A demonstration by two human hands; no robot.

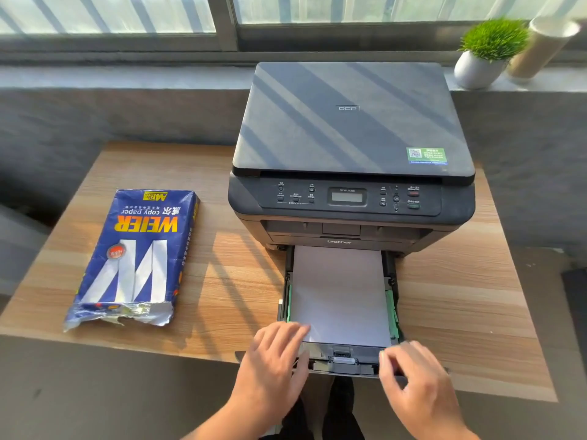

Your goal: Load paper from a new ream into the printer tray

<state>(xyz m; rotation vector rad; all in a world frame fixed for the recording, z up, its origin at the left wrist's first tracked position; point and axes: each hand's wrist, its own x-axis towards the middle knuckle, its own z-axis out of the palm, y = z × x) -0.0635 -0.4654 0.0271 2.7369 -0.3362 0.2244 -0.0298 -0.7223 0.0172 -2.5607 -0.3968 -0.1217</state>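
A dark grey printer stands on the wooden table. Its paper tray is pulled out toward me, and a stack of white paper lies flat in it between green guides. My left hand rests on the stack's near left corner and the tray's front left edge. My right hand is at the tray's front right corner, fingers curled over its edge. A blue ream wrapper, torn open at its near end, lies on the table to the left.
A potted green plant and a tan cylinder stand on the window ledge behind the printer. The table's front edge runs just under the tray. My dark legs show below it.
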